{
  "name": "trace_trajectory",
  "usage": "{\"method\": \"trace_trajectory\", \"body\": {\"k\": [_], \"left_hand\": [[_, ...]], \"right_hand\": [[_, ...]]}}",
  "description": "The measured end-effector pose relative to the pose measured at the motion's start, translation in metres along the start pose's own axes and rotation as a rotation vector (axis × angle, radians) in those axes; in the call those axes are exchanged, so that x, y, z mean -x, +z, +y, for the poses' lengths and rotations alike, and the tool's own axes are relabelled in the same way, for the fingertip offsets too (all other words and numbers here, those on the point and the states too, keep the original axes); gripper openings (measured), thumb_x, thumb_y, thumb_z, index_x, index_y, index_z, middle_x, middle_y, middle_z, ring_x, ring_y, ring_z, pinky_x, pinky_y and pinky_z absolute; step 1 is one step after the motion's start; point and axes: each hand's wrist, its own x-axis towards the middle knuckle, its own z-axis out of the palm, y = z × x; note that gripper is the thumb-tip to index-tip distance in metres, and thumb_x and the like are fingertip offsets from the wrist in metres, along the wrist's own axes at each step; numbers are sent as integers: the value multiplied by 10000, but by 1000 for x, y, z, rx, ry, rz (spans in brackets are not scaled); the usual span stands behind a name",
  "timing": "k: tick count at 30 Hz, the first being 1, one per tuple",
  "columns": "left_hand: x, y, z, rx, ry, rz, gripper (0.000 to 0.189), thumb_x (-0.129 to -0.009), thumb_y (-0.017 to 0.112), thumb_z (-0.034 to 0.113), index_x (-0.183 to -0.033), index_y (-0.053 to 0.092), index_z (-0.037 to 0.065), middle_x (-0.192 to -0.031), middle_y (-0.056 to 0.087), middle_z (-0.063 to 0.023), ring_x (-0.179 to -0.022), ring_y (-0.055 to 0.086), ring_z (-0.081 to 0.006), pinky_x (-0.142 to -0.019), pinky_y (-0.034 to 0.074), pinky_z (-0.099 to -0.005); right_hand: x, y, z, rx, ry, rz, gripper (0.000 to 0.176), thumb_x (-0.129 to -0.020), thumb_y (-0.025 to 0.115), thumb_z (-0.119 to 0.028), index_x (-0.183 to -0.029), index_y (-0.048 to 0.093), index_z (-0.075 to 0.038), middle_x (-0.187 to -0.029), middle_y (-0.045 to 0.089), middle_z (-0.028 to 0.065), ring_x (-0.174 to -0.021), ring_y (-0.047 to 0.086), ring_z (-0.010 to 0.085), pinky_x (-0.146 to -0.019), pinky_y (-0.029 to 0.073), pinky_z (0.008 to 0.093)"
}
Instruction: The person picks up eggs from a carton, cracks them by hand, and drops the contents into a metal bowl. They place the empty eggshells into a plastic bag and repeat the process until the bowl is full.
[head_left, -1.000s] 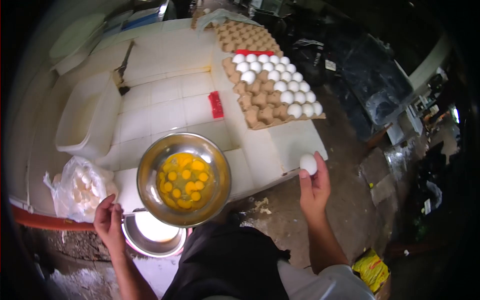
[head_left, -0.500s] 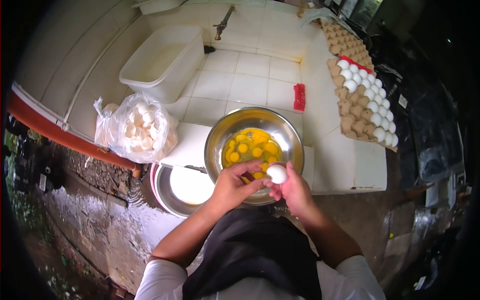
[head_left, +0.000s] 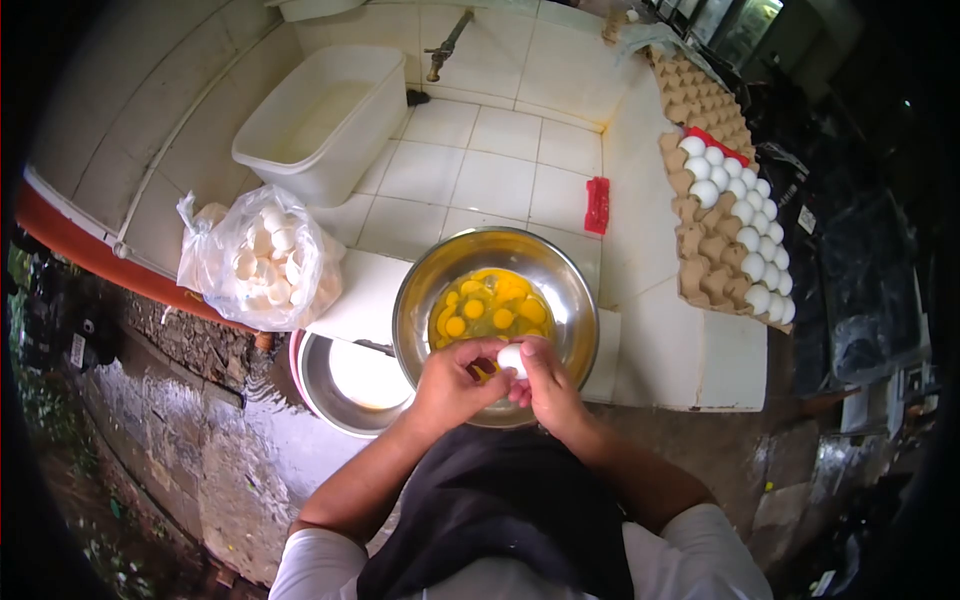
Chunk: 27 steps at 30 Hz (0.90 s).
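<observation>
A white egg (head_left: 511, 359) is between my two hands, over the near rim of a steel bowl (head_left: 573, 290). My right hand (head_left: 550, 388) grips it from the right with thumb and fingers. From the left, my left hand (head_left: 455, 385) closes in with curled fingers, its thumb and fingertips against the egg. Raw yolks and egg white (head_left: 490, 310) lie in the bottom of the bowl. Whether the shell is cracked cannot be seen, as fingers cover part of it.
A clear bag of eggshells (head_left: 270, 260) sits left, beside a white plastic tub (head_left: 345, 150). Below is another steel basin (head_left: 318, 390). A cardboard egg tray (head_left: 705, 245) with white eggs stands right. A tap (head_left: 435, 65) and red object (head_left: 597, 205) are further back.
The egg has moved left and slightly down in my right hand, meeting my left hand's fingers. The view has shifted slightly, so the bowl appears a little lower and further left.
</observation>
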Motion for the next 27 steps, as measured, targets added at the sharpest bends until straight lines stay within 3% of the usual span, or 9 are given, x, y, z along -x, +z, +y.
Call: {"method": "trace_trajectory", "body": {"k": [19, 25, 27], "left_hand": [[-27, -4, 1, 38, -98, -57, 333, -840, 663, 49, -1156, 651, -56, -921, 697, -46, -794, 621, -59, -730, 510, -220], [-27, -18, -7, 191, -95, -51, 321, -859, 661, 40, -1167, 655, -48, -922, 684, -34, -771, 604, -54, -711, 502, -217], [-28, -28, -6, -6, -99, -83, 318, -862, 668, 38, -1170, 658, -42, -883, 663, -11, -744, 580, -46, -688, 490, -210]], "right_hand": [[-34, -15, -17, 125, 132, -128, 430, -1031, 406, -470, -1099, 534, -65, -773, 530, 23, -540, 479, 63, -474, 404, 209], [-35, -17, -28, 196, 166, -150, 428, -1019, 445, -466, -1115, 527, -57, -778, 550, 36, -555, 519, 86, -495, 430, 235], [-39, -22, -28, 255, 149, -170, 421, -1015, 461, -454, -1125, 521, -51, -791, 578, 57, -563, 551, 112, -508, 453, 259]]}}
